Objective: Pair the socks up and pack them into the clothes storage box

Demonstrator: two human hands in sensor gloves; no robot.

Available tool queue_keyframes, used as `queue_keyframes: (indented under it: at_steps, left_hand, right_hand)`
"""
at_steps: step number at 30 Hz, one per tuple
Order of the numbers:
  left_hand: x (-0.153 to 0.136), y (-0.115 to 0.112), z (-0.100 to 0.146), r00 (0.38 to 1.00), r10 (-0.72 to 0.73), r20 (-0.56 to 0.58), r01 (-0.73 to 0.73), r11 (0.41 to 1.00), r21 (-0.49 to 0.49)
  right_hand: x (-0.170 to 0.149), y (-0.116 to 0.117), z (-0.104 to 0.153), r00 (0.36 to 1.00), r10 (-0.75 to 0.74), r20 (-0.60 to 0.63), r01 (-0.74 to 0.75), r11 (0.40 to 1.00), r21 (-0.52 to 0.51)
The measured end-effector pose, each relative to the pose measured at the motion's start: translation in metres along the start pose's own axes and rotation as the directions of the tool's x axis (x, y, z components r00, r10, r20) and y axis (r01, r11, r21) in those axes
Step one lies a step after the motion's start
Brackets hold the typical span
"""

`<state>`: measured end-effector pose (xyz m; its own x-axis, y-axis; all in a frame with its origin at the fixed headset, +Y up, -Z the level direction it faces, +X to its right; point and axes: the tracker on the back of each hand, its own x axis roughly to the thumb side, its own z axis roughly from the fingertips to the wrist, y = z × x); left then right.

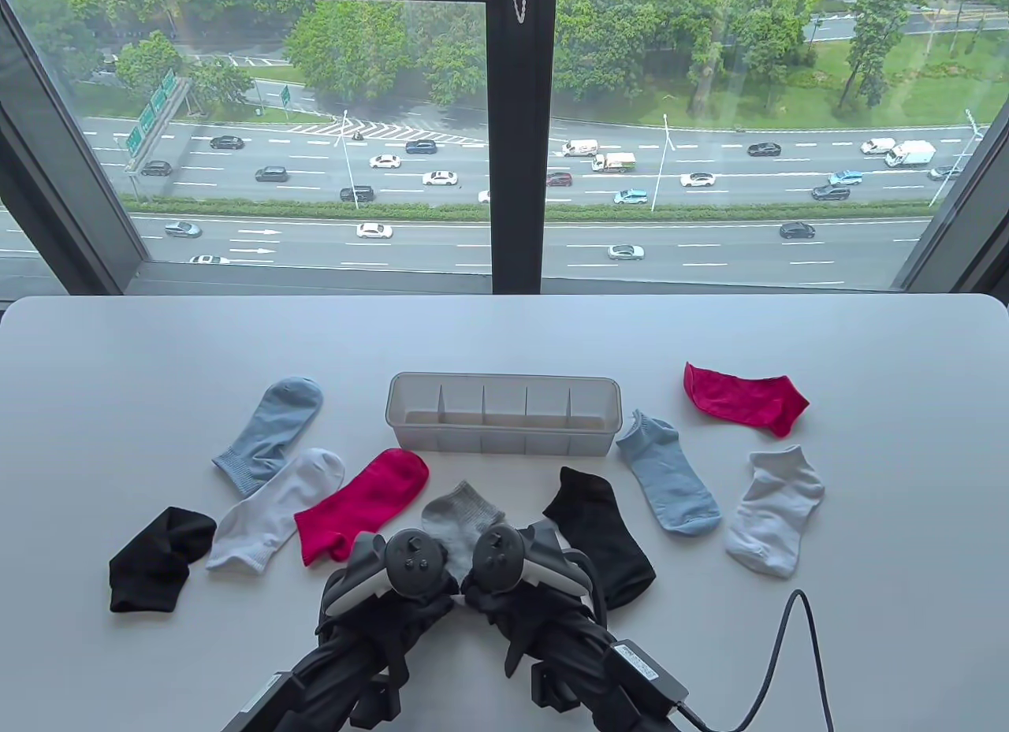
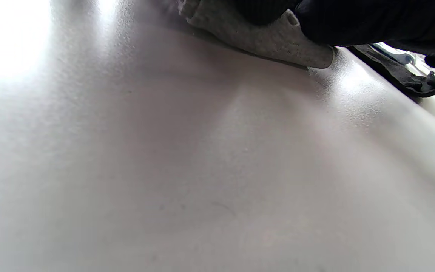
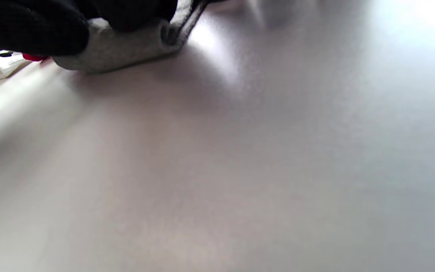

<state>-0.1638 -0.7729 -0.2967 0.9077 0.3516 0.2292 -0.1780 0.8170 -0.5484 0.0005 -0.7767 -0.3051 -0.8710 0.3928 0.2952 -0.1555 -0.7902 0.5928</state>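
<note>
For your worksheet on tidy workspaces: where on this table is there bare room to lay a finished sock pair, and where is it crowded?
Bare: the strip between the storage box and the window-side table edge, the far-left corner beyond the blue sock, and the near-right corner below the white sock. Crowded: the band in front of the box, where both hands work the grey sock.

Both hands (image 1: 457, 566) meet, trackers side by side.

White table (image 1: 504, 330), translucent grey storage box (image 1: 502, 447); socks in pale blue (image 1: 268, 432), white (image 1: 276, 507), crimson (image 1: 364, 502), black (image 1: 158, 557), heathered grey (image 1: 461, 519); black gloves.
</note>
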Motion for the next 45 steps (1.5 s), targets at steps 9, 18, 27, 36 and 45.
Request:
queue_keyframes:
  at_steps: [9, 18, 27, 36, 45]
  left_hand:
    - [-0.0027, -0.0028, 0.0018, 1.000, -0.010, 0.005, 0.010, 0.999, -0.034]
    - [-0.0025, 0.0011, -0.0011, 1.000, 0.024, -0.007, -0.024, 1.000, -0.017]
    - [-0.0019, -0.0019, 0.0006, 0.999, -0.021, -0.027, 0.021, 1.000, -0.020]
    - [-0.0006, 0.0003, -0.0004, 1.000, -0.001, -0.025, 0.001, 1.000, 0.010]
    - [-0.0013, 0.0008, -0.0009, 1.000, 0.001, -0.028, 0.000, 1.000, 0.006]
  right_hand:
    - [-0.0004, -0.0021, -0.0039, 0.999, -0.011, -0.033, 0.011, 1.000, 0.019]
    - [-0.0077, -0.0005, 0.0008, 0.996, -0.090, 0.011, 0.089, 0.993, 0.073]
    - [-0.0044, -0.0019, -0.0015, 0.998, -0.049, -0.034, 0.048, 0.998, -0.036]
    - [-0.0060, 0.0003, 0.0034, 1.000, 0.019, 0.023, -0.018, 0.999, -0.028]
    - [-0.0037, 0.0001, 0.0005, 1.000, -0.028, -0.012, 0.027, 0.998, -0.060]
